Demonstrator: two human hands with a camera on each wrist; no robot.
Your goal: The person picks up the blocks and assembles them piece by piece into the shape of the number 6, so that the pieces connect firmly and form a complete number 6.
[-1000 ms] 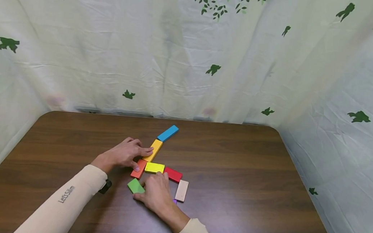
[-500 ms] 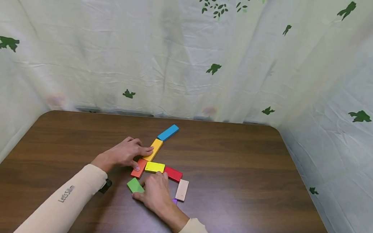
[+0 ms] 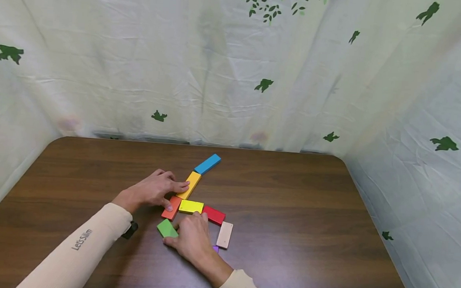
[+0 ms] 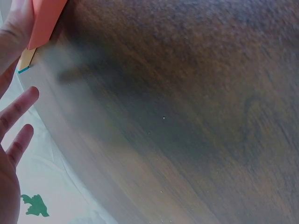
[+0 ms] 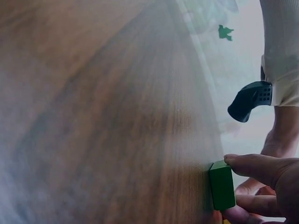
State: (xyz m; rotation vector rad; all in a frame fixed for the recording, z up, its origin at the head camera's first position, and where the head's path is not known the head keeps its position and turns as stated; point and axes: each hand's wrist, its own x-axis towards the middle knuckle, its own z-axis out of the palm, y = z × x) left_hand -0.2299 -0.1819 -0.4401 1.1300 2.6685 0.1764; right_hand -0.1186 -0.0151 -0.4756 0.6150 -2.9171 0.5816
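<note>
A line of flat blocks lies on the wooden table. My left hand [image 3: 156, 191] touches the amber block [image 3: 194, 180] with its index finger and the orange block [image 3: 174, 211] with its thumb. In the left wrist view its other fingers [image 4: 18, 109] extend loosely. Between thumb and fingers, my right hand [image 3: 195, 237] pinches the green block [image 3: 167, 229], which also shows in the right wrist view [image 5: 222, 186]. Right of the orange block are the yellow block [image 3: 191, 206], partly behind right-hand fingertips, and the red block [image 3: 214, 214].
A blue block [image 3: 207, 164] touches the amber block's far end. Below the red block lies a beige block [image 3: 225, 235]. The right hand mostly hides a purple block [image 3: 216, 249]. White curtains [image 3: 234, 95] with green bird shapes hang beyond the wooden table [image 3: 297, 220].
</note>
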